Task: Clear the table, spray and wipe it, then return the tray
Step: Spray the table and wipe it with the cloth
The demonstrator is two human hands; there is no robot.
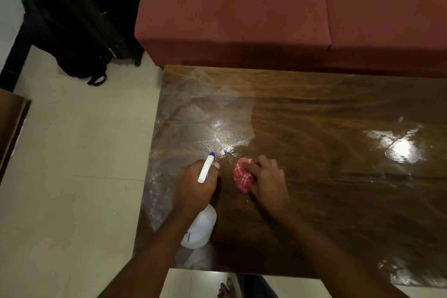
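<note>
The glossy brown wooden table (pixel 326 113) fills the right of the view, and its left part looks wet and streaked. My left hand (pixel 194 186) grips a white spray bottle (pixel 202 227) over the table's left side; its white nozzle with a blue tip (pixel 206 168) points away from me. Just to the right, my right hand (pixel 268 178) holds a bunched red cloth with white stripes (pixel 243 174) down on the tabletop. No tray is in view.
A red sofa (pixel 242 12) stands right behind the table's far edge. Dark bags (pixel 77 31) sit on the pale tiled floor (pixel 72 152) at the back left. A brown piece of furniture (pixel 11 123) shows at the left edge. My bare foot (pixel 225 289) is below the table's near edge.
</note>
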